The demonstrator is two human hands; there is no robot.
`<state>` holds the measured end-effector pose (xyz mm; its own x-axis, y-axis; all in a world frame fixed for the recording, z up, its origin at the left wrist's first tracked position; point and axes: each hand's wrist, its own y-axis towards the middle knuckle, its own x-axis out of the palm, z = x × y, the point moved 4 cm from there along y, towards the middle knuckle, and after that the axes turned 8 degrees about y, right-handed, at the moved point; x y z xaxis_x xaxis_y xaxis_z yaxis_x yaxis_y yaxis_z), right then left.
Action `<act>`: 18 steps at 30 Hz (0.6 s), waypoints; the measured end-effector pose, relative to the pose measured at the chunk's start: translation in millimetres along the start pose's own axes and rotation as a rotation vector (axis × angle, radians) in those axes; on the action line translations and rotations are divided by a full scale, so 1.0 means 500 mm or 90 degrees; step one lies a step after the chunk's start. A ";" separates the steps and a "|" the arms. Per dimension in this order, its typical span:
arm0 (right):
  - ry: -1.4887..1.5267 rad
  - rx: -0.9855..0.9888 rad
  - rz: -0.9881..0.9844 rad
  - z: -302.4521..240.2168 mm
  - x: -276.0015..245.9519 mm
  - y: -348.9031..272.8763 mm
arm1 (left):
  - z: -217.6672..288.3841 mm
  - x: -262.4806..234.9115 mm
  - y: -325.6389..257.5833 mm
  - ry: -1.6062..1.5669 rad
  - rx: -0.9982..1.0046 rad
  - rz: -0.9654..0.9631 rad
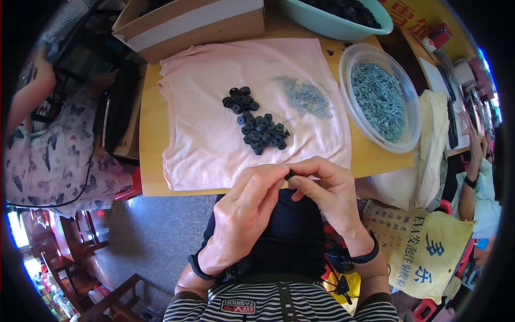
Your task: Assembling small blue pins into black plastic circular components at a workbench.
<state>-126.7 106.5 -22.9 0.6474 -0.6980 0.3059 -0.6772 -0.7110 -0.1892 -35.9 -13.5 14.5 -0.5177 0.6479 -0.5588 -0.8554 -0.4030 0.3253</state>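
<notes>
Above the table's near edge, my left hand (241, 212) and my right hand (332, 196) meet at the fingertips. Both are closed in a pinch around one small black plastic part (289, 174), mostly hidden by the fingers. Beyond them, on a pink cloth (201, 145), lies a heap of black angular parts (263, 134). Just behind it sits a smaller group of black rounded pieces (240, 100). A loose scatter of silver screws (307, 99) lies to the right of these. Whether a screw is between my fingers cannot be seen.
A clear round tub (414, 115) full of screws stands at the right. At the back are a cardboard box (204, 37) and a pale green basin (306, 24) of black parts. A printed sack (429, 257) hangs lower right. Other people's arms (32, 91) show at both sides.
</notes>
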 end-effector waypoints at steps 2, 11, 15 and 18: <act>0.016 -0.004 0.003 0.000 -0.005 0.004 | 0.000 0.000 0.009 0.002 0.003 -0.002; 0.106 -0.016 0.078 0.009 -0.052 0.033 | -0.086 -0.048 0.115 0.182 -0.039 0.117; 0.106 -0.011 0.053 0.010 -0.054 0.036 | -0.115 -0.037 0.171 0.244 -0.032 0.107; 0.107 -0.012 0.046 0.010 -0.046 0.037 | -0.118 -0.011 0.195 0.320 0.000 0.095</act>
<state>-152.1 108.9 -38.2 0.5303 -0.7220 0.4444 -0.7271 -0.6569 -0.1995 -115.7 -94.6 4.6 -0.5636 0.1936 -0.8031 -0.7724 -0.4681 0.4292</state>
